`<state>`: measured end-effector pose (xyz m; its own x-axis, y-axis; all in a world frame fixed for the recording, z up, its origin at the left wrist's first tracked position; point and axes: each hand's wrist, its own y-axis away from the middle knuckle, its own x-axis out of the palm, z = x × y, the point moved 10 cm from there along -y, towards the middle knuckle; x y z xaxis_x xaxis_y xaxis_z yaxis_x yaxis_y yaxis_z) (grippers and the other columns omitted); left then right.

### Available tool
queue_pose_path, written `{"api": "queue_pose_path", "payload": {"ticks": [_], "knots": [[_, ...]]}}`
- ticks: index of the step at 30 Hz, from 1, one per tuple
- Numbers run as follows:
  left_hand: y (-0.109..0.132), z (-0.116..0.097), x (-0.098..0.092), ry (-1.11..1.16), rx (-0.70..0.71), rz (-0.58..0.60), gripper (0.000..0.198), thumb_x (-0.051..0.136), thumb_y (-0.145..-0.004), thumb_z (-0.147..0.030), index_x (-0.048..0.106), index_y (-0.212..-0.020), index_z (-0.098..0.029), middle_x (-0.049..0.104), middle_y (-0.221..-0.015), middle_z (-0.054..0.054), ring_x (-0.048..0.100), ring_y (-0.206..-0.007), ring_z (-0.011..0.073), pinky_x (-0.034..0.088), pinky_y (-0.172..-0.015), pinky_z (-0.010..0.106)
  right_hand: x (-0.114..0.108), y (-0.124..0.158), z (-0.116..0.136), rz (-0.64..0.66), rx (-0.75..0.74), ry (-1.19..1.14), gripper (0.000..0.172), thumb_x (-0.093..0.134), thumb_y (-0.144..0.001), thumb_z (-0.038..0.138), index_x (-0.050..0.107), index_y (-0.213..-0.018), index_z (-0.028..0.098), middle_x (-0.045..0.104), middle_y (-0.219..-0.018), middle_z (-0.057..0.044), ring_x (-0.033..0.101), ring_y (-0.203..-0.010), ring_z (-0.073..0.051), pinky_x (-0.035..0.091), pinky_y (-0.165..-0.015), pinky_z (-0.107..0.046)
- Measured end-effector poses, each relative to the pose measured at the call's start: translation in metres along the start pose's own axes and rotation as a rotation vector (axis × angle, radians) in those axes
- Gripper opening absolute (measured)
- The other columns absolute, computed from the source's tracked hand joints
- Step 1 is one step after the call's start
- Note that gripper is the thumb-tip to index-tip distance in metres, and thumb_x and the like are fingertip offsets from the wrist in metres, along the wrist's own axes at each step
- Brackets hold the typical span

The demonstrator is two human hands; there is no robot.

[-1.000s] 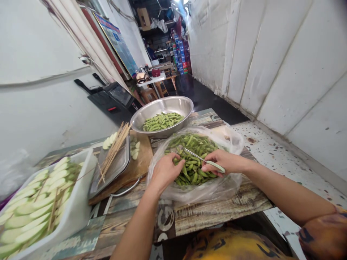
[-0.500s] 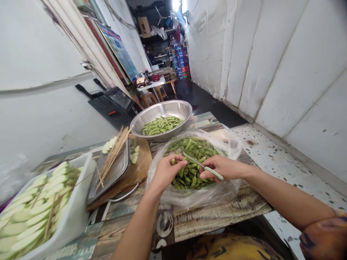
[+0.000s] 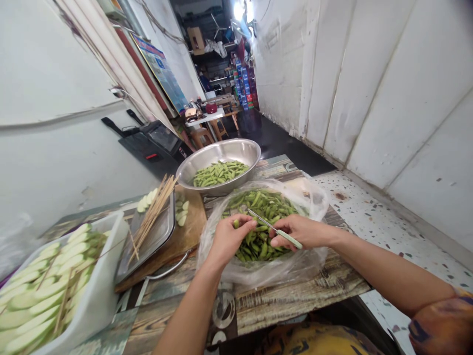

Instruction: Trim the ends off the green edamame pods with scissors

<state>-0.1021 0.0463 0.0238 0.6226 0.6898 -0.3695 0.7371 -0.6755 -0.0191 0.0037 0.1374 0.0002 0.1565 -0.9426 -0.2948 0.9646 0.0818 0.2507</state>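
Note:
My left hand (image 3: 231, 236) is pinched around a green soybean pod (image 3: 235, 223), whose end pokes out between the fingers. In my right hand (image 3: 301, 231) is a pair of scissors (image 3: 290, 239) with a pale green handle, seen nearly edge-on. Their thin metal blades point up and left, close to the left fingertips. Under both hands lies a heap of soybean pods (image 3: 264, 249) inside an opened clear plastic bag (image 3: 314, 199). Just beyond the bag stands a steel basin (image 3: 244, 148) with more pods (image 3: 219, 173) in it.
A white tub (image 3: 107, 276) of skewered pale green slices stands at left. Beside it a metal tray (image 3: 162, 236) with bamboo skewers (image 3: 153, 217) rests on a wooden board (image 3: 194, 222). The patterned table (image 3: 295, 296) ends at right above a speckled floor (image 3: 354, 197).
Hardly anything differs. The view has shifted slightly, and both hands keep the same hold, with the scissor blades still near the left fingertips.

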Motion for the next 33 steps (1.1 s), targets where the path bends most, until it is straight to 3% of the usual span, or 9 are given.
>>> {"api": "queue_pose_path", "payload": {"ticks": [6, 13, 17, 20, 25, 28, 30, 33], "knots": [[0.001, 0.000, -0.002, 0.013, -0.013, -0.024, 0.023, 0.070, -0.066, -0.036, 0.069, -0.073, -0.014, 0.065, -0.064, 0.002, 0.052, -0.056, 0.0117, 0.040, -0.057, 0.023, -0.001, 0.000, 0.008, -0.038, -0.063, 0.062, 0.041, 0.062, -0.073, 0.053, 0.061, -0.080, 0.013, 0.047, -0.054, 0.004, 0.044, -0.049, -0.009, 0.031, -0.046, -0.020], [0.001, 0.002, 0.006, -0.121, 0.000, 0.114, 0.028, 0.061, -0.072, -0.041, 0.069, -0.065, -0.015, 0.064, -0.061, 0.001, 0.051, -0.056, 0.0126, 0.038, -0.056, 0.023, -0.004, 0.000, 0.003, -0.106, -0.028, 0.189, 0.037, 0.062, -0.074, 0.049, 0.056, -0.063, 0.014, 0.047, -0.049, 0.003, 0.046, -0.046, -0.010, 0.032, -0.045, -0.021], [0.002, -0.002, 0.008, -0.149, 0.033, 0.147, 0.026, 0.063, -0.071, -0.039, 0.068, -0.061, -0.016, 0.060, -0.057, 0.000, 0.049, -0.056, 0.0122, 0.036, -0.053, 0.022, -0.006, -0.001, -0.005, -0.116, 0.013, 0.141, 0.041, 0.059, -0.075, 0.053, 0.052, -0.060, 0.015, 0.045, -0.045, 0.004, 0.046, -0.040, -0.010, 0.035, -0.043, -0.022], [0.002, 0.001, 0.007, 0.036, -0.027, 0.143, 0.026, 0.066, -0.069, -0.040, 0.066, -0.065, -0.015, 0.057, -0.055, -0.001, 0.043, -0.048, 0.0084, 0.030, -0.045, 0.020, -0.004, -0.001, -0.004, -0.086, -0.008, 0.069, 0.043, 0.061, -0.073, 0.056, 0.053, -0.064, 0.015, 0.048, -0.048, 0.003, 0.047, -0.041, -0.010, 0.036, -0.042, -0.021], [0.001, 0.010, 0.007, 0.472, -0.182, 0.114, 0.031, 0.071, -0.066, -0.039, 0.062, -0.080, -0.013, 0.059, -0.061, -0.001, 0.030, -0.037, 0.0002, 0.014, -0.036, 0.016, 0.004, 0.001, -0.002, 0.000, 0.022, -0.123, 0.046, 0.060, -0.074, 0.059, 0.057, -0.088, 0.015, 0.049, -0.057, 0.003, 0.045, -0.044, -0.009, 0.031, -0.034, -0.018], [0.000, 0.014, 0.004, 0.650, -0.208, 0.053, 0.031, 0.075, -0.064, -0.034, 0.057, -0.079, -0.013, 0.062, -0.067, 0.001, 0.037, -0.040, 0.0005, 0.010, -0.034, 0.014, 0.007, 0.002, 0.001, 0.012, 0.007, -0.168, 0.048, 0.060, -0.074, 0.059, 0.056, -0.094, 0.015, 0.050, -0.059, 0.003, 0.046, -0.046, -0.009, 0.032, -0.032, -0.017], [-0.001, 0.018, 0.005, 0.728, -0.236, 0.032, 0.032, 0.077, -0.061, -0.030, 0.052, -0.074, -0.014, 0.059, -0.061, -0.001, 0.046, -0.046, 0.0032, 0.010, -0.034, 0.013, 0.006, 0.002, 0.001, -0.008, 0.009, -0.172, 0.049, 0.060, -0.073, 0.059, 0.056, -0.095, 0.015, 0.049, -0.059, 0.003, 0.046, -0.047, -0.010, 0.033, -0.032, -0.017], [-0.001, 0.022, 0.008, 0.777, -0.268, 0.027, 0.035, 0.079, -0.059, -0.029, 0.048, -0.069, -0.015, 0.052, -0.051, -0.004, 0.042, -0.041, 0.0022, 0.008, -0.033, 0.013, 0.002, 0.002, 0.000, -0.054, 0.025, -0.165, 0.051, 0.060, -0.072, 0.061, 0.056, -0.094, 0.015, 0.048, -0.057, 0.003, 0.044, -0.046, -0.009, 0.032, -0.032, -0.017]]}}
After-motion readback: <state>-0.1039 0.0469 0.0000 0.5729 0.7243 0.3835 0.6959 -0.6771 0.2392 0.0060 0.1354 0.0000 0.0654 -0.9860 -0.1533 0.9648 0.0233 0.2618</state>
